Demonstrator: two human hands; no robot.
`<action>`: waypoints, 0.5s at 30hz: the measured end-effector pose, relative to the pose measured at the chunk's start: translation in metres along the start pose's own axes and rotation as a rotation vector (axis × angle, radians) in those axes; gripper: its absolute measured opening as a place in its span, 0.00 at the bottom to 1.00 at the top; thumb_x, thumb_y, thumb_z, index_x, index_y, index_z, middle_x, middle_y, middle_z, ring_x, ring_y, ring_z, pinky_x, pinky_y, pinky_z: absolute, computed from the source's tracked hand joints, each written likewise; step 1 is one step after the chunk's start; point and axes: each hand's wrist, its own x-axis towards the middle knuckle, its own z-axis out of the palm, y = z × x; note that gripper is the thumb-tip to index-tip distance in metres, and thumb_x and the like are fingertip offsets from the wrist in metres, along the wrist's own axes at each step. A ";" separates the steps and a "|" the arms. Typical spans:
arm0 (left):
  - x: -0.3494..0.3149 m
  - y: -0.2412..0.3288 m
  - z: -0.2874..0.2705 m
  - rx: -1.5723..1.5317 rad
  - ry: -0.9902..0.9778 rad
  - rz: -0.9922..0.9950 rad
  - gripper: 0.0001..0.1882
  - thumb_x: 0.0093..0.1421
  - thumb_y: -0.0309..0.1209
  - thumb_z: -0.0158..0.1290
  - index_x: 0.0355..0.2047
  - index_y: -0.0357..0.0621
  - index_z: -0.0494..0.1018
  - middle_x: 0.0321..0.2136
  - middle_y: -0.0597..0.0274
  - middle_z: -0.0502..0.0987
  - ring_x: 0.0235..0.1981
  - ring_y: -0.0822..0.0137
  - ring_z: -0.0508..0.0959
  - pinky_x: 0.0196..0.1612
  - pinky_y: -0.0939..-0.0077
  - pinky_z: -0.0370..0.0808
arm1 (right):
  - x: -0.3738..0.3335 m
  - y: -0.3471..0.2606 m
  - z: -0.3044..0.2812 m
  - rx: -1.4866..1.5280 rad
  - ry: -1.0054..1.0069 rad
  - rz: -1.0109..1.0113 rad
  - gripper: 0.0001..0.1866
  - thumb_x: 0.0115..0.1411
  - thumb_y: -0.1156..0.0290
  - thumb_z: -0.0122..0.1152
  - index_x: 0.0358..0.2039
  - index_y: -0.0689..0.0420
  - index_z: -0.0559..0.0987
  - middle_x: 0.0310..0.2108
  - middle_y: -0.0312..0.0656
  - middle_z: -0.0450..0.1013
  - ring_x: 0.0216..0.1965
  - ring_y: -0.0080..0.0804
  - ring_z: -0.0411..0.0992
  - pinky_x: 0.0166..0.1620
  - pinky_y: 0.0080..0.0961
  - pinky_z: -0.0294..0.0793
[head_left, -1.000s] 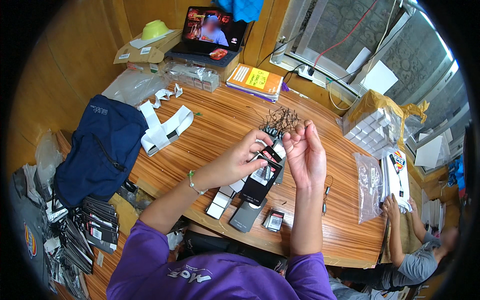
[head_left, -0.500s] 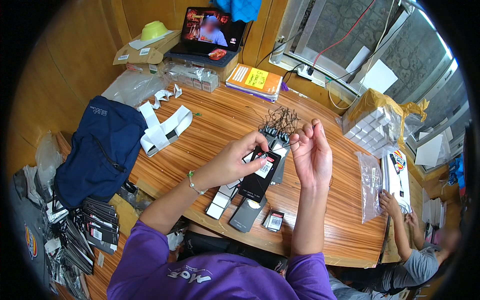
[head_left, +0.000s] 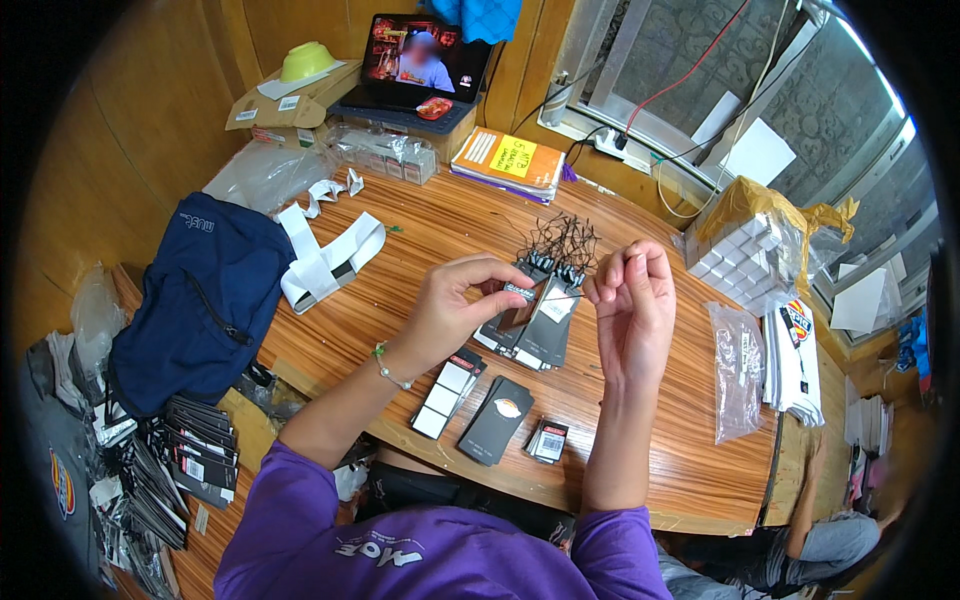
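Observation:
My left hand (head_left: 450, 305) pinches a black hang tag (head_left: 519, 291) between thumb and fingertips. The tag is tilted, so little of its face shows. My right hand (head_left: 635, 305) is raised to the right of it, fingertips pressed together; a thin black cord (head_left: 570, 296) runs toward them from the tag. Under my hands lies a fanned pile of strung tags (head_left: 545, 335), its black strings (head_left: 562, 240) spreading away at the far end. Nearer me are white-labelled strips (head_left: 440, 400), a stack of dark grey tags (head_left: 495, 420) and small labelled cards (head_left: 546, 441).
A navy bag (head_left: 205, 300) and white paper strips (head_left: 330, 255) lie left. Behind are a laptop (head_left: 420, 65) and notebooks (head_left: 508, 165). At right stand wrapped white boxes (head_left: 745, 245), a plastic sleeve (head_left: 735, 375) and folded white cloth (head_left: 790, 370). Beyond sits another person (head_left: 840, 540).
The tag in my left hand has tipped from face-up to nearly edge-on, uncovering the piles beneath. My right hand has shifted slightly right. The other person's hands have left the white cloth.

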 end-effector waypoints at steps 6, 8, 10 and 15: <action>-0.005 0.005 0.002 -0.125 0.082 0.028 0.10 0.50 0.16 0.54 0.34 0.34 0.74 0.34 0.60 0.75 0.34 0.73 0.75 0.39 0.83 0.74 | -0.007 0.000 0.009 -0.355 -0.057 -0.015 0.05 0.60 0.76 0.50 0.37 0.60 0.68 0.21 0.33 0.67 0.22 0.16 0.63 0.26 0.11 0.60; -0.005 0.007 0.001 -0.081 0.081 0.074 0.10 0.50 0.16 0.54 0.35 0.34 0.74 0.34 0.60 0.75 0.35 0.73 0.75 0.39 0.82 0.74 | -0.008 0.000 0.011 -0.435 -0.055 0.005 0.06 0.59 0.76 0.51 0.38 0.60 0.68 0.21 0.33 0.67 0.23 0.15 0.63 0.26 0.11 0.59; -0.006 0.006 0.001 -0.108 0.091 0.055 0.10 0.51 0.16 0.54 0.36 0.34 0.73 0.34 0.59 0.75 0.35 0.73 0.75 0.39 0.82 0.74 | -0.008 0.002 0.013 -0.468 -0.078 0.032 0.07 0.59 0.76 0.51 0.38 0.59 0.68 0.22 0.33 0.68 0.23 0.14 0.63 0.26 0.10 0.60; -0.007 0.003 0.002 -0.197 0.091 0.026 0.10 0.53 0.16 0.52 0.37 0.33 0.72 0.34 0.58 0.75 0.34 0.72 0.76 0.40 0.81 0.75 | -0.009 0.001 0.016 -0.552 -0.103 0.120 0.06 0.59 0.77 0.50 0.38 0.60 0.68 0.24 0.34 0.68 0.26 0.15 0.65 0.29 0.11 0.62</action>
